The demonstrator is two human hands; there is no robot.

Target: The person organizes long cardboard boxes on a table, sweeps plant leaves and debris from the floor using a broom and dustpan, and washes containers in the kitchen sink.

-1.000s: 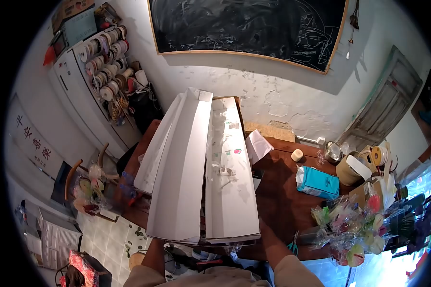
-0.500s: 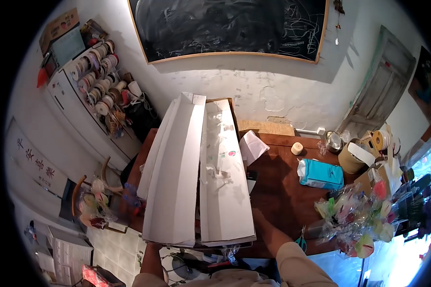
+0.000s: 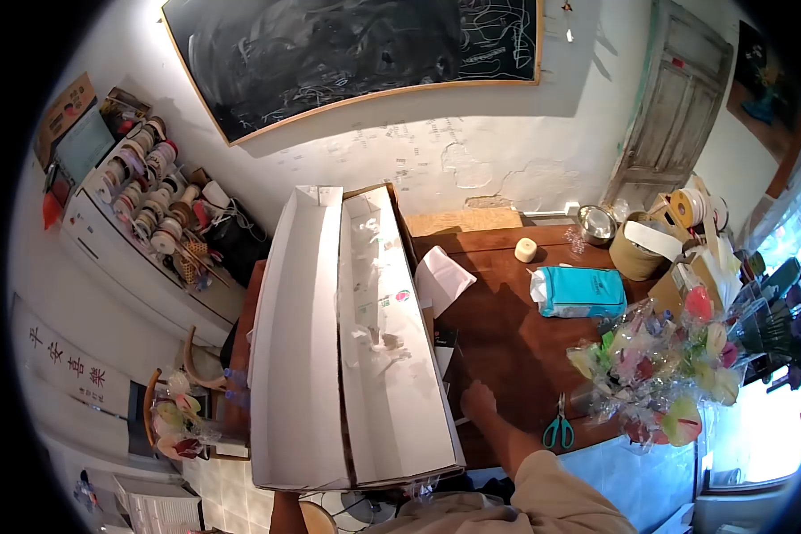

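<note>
A long white cardboard box (image 3: 298, 356) lies in front of me as two shallow trough-like halves side by side. Scraps of clear plastic or tape cling inside the right half (image 3: 409, 392), which carries a small green and red mark. My left forearm reaches the near left corner; that hand is hidden beneath the box. Just right of the box, my right hand (image 3: 480, 403) is at the brown tabletop with its fingers curled in. Whether anything is in those fingers I cannot make out. Dark and white flat pieces (image 3: 445, 347) show along the box's right edge.
On the table (image 3: 507, 347) are a blue tissue pack (image 3: 582, 292), a cream roll (image 3: 525, 250), teal-handled scissors (image 3: 559, 431) and a white sheet (image 3: 445, 278). Wrapped flowers (image 3: 659, 374) crowd the right side. Ribbon spools (image 3: 142, 187) top the white cabinet at left.
My view has turned right, shifting the scene leftward. The box halves appear wider and closer. My right hand, previously partly hidden behind the box edge, now shows beside it.
</note>
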